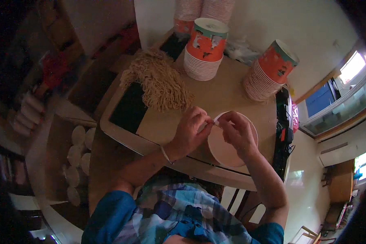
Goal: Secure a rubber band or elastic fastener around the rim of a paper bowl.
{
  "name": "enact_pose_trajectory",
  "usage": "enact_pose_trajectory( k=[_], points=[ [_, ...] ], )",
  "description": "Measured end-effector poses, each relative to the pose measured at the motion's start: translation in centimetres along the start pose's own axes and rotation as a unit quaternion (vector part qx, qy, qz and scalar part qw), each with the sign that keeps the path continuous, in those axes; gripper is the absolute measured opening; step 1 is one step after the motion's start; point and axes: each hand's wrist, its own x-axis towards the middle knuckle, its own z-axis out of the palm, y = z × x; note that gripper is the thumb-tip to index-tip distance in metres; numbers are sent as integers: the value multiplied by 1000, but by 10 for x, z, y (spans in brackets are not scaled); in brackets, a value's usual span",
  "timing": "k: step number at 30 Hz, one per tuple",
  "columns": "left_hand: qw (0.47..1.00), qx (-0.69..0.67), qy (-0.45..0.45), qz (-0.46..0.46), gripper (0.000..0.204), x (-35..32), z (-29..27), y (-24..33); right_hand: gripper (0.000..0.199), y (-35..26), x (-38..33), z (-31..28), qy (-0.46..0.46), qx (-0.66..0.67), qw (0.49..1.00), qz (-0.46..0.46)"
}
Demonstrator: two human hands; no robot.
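Over the table my left hand and my right hand meet, fingertips pinched together on a small thin piece that I cannot make out. Just beneath the right hand lies a round white paper bucket, its pale inside showing. A thick heap of tan cord strands spreads on the table beyond my left hand. Farther back stands a stack of upturned paper buckets, orange and green on the top one. A second such stack leans at the right.
The brown tabletop has a dark green patch at its left. More stacked buckets and crumpled clear plastic are at the back. A cardboard box with white rolled or round items stands left. Black equipment lines the right edge.
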Motion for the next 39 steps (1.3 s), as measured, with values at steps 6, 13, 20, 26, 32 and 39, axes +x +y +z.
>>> enact_pose_trajectory(
  k=[6, 13, 20, 26, 32, 39],
  points=[
    [997, 43, -21, 65, 14, 6, -5, 6, 8, 16, 5, 1, 7, -74, 997, -31],
    [999, 27, -9, 38, 13, 3, 1, -3, 7, 21, 7, 2, 16, -150, 987, -61],
    [995, -87, -26, -49, 10, 7, -2, 3, 10, 19, 4, 3, 45, -157, 983, -77],
    [994, -89, -29, -49, 12, 5, -1, 2, 15, 10, 2, 8, 63, -218, 964, -136],
    [995, -80, -28, -47, 12, 5, 0, 3, 12, 13, 2, 10, 74, -278, 946, -152],
    [983, -147, -33, -103, 14, 3, 3, -1, 13, 23, 4, 4, 70, -184, 975, -105]
  ],
)
